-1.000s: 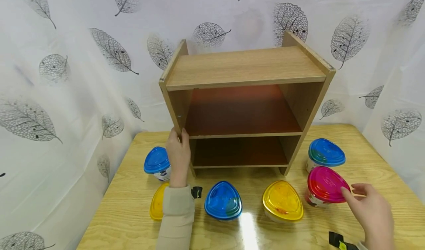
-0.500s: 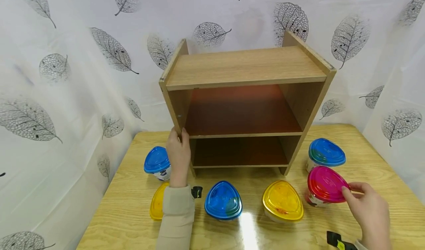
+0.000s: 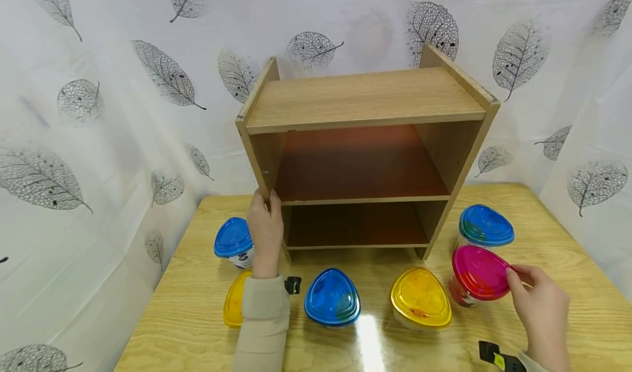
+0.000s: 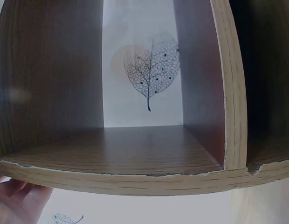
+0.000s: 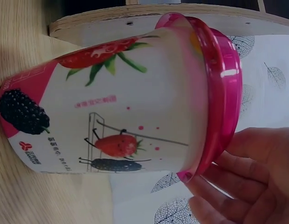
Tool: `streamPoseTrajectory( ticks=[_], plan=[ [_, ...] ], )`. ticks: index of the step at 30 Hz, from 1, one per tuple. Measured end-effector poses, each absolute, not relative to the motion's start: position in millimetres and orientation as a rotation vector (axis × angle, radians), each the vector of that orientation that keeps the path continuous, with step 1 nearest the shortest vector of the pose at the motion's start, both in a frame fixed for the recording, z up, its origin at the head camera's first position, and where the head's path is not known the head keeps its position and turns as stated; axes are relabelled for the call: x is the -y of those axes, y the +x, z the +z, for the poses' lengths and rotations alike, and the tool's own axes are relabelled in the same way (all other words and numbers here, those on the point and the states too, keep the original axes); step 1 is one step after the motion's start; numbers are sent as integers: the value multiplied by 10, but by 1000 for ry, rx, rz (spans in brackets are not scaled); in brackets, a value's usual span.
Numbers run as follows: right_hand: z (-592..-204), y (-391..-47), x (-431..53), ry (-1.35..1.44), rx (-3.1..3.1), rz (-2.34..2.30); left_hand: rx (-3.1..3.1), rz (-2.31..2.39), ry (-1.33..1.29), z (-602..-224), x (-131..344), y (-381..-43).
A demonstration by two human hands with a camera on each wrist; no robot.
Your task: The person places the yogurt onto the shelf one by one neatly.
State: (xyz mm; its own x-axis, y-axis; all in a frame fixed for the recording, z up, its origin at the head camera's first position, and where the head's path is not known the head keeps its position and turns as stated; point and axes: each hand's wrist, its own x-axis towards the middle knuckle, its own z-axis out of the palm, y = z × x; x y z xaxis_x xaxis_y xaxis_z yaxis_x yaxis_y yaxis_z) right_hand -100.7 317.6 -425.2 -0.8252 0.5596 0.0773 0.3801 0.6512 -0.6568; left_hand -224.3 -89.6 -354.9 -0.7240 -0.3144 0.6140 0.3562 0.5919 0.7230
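My left hand [image 3: 265, 226] grips the front edge of the left side panel of a small wooden shelf [image 3: 365, 100]. In the left wrist view, fingers [image 4: 23, 198] curl at the panel's chipped edge. My right hand [image 3: 538, 306] pinches the lid corner of a pink-lidded yogurt tub [image 3: 480, 273] with thumb and fingers. Strawberries and blackberries are printed on this tub [image 5: 121, 102] in the right wrist view, where its base is close over the table and the fingers sit at the lid's rim.
On the table [image 3: 173, 317] stand blue-lidded tubs at the left [image 3: 233, 237], front middle [image 3: 333, 299] and right [image 3: 486, 226]. A yellow-lidded tub [image 3: 419, 298] is front right; another yellow lid [image 3: 234, 300] is partly hidden by my left sleeve. Leaf-patterned curtain hangs behind.
My right hand has moved left onto the pink lid's corner and taken hold of it. The pink-lidded tub has shifted slightly left. The left hand stays on the shelf.
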Motion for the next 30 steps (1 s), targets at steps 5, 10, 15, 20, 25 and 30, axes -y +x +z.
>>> streamPoseTrajectory(
  ticks=[5, 10, 15, 20, 25, 30],
  plan=[
    [-4301, -1033, -3202, -775, 2597, 928, 2076, -1150, -34, -3550, 899, -2241],
    [-4137, -955, -3173, -848, 2704, 910, 2083, -1153, -33, -3550, 903, -2242],
    [-4028, -906, -3148, -846, 2868, 844, 2088, -1151, -31, -3550, 900, -2249],
    [-4019, -910, -3115, -817, 2896, 879, 2086, -1150, -35, -3554, 899, -2250],
    [-4025, -934, -3101, -784, 2905, 924, 2082, -1146, -42, -3558, 903, -2254],
    [-4019, -939, -3096, -777, 2902, 918, 2077, -1143, -44, -3568, 903, -2261]
  ],
)
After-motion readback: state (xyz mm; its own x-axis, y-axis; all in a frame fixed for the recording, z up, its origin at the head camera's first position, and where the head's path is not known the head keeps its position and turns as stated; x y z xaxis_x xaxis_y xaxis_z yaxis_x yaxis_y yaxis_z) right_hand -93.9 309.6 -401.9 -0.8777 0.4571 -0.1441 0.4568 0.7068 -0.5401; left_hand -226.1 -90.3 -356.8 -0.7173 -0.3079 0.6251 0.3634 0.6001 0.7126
